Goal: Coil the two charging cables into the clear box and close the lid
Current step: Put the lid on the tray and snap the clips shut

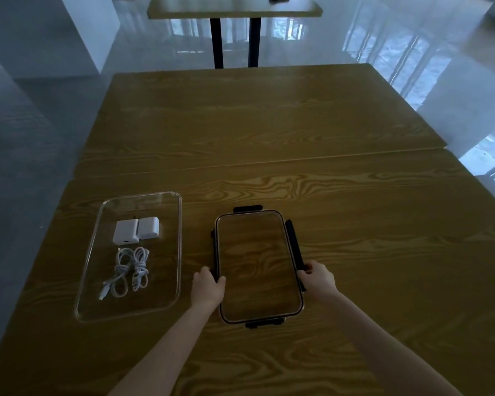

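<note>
A clear box [89,284] lies open on the wooden table at the left. Inside it, two white charging cables [129,271] are bundled side by side, with two white charger plugs [136,230] behind them. To its right lies the clear lid [257,267] with black latches on all four sides. My left hand [207,287] grips the lid's left edge. My right hand [316,277] grips its right edge at the black latch.
The wooden table [355,224] stretches far back and right, joined by a seam to a second tabletop. Another table on black legs [235,8] stands beyond. Glossy floor surrounds the tables.
</note>
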